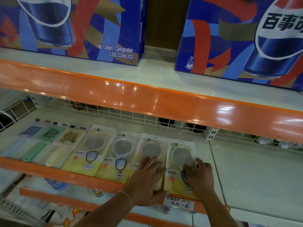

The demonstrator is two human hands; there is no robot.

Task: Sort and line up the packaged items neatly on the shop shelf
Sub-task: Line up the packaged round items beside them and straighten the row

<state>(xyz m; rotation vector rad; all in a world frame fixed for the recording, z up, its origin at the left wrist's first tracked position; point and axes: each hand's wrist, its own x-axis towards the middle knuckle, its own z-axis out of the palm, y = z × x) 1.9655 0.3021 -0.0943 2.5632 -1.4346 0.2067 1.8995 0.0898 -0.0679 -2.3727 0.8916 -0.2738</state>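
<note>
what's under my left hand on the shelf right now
Your left hand lies flat on a packaged hand mirror, third in the row of four. The round mirror top shows; the handle and most of the label are covered.

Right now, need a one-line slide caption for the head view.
Left hand and right hand rest flat on two neighbouring packaged hand mirrors, beige-framed and green-framed, on the orange-edged shop shelf.

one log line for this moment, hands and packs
left hand flat on pink mirror pack | right hand flat on green mirror pack | four mirror packs in row | shelf space at right
</note>
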